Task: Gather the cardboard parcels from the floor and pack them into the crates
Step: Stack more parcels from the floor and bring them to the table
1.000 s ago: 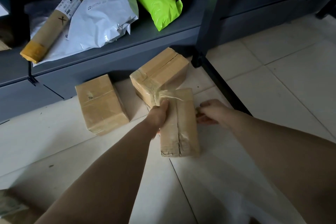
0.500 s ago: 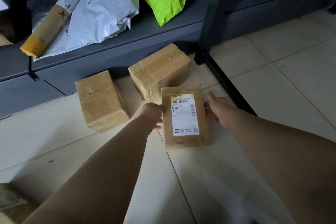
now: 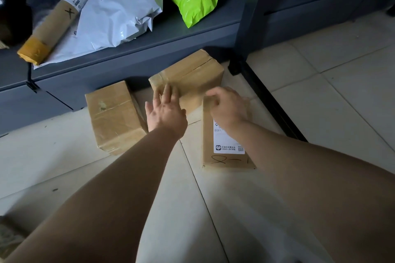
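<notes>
**Tiled floor (image 3: 320, 134) by the shelf (image 3: 128, 64): two parcels in reach**

Left hand (image 3: 165, 113) lies flat-fingered against the back parcel (image 3: 192, 74); right hand (image 3: 228, 107) curls over the far end of the labelled parcel (image 3: 226, 145) — both parcels sit on the floor. Better stack one on the other, then lift from underneath.

I see my left hand (image 3: 165, 113), fingers straight and spread, at the taped parcel (image 3: 192, 72). My right hand (image 3: 226, 105) curls over the far end of the labelled parcel (image 3: 226, 147). Third parcel (image 3: 115, 117) sits left, on the tiled floor (image 3: 342, 113).
</notes>
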### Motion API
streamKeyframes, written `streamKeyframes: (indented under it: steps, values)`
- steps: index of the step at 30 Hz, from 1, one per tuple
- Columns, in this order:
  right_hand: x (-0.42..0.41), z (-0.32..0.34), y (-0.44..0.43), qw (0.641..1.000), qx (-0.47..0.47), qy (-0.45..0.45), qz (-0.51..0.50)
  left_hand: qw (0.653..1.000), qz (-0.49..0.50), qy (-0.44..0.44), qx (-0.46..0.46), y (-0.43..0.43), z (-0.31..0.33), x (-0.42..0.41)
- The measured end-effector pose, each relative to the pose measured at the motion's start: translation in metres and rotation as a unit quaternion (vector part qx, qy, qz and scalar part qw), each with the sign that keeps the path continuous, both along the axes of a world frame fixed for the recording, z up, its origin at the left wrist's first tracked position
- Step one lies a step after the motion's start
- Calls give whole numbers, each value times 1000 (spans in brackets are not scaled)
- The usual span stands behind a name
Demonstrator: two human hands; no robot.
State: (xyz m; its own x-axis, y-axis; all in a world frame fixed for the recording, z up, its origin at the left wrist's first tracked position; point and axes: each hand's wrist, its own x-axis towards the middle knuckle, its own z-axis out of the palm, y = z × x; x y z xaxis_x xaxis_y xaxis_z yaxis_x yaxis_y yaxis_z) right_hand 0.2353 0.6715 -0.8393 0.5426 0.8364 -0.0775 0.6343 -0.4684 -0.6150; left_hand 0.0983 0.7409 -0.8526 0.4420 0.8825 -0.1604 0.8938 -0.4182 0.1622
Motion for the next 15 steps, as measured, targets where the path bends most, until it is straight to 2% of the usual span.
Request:
streamKeyframes:
  steps: [2,5,7,10,15]
  values:
    - [-9,3,8,998,19,62,-20,996,-39,-4,85,-2,6,-6]
    - [-13,7,18,986,20,141,-86,980,7,-117,162,1,24,-3]
    - [-16,5,21,979,-5,179,-94,979,66,-154,116,8,20,-3]
    - [-25,4,23,968,-33,235,-81,982,129,-134,-38,20,7,-15]
    - [-24,11,27,978,-60,196,-42,974,114,-185,-68,14,6,-21]
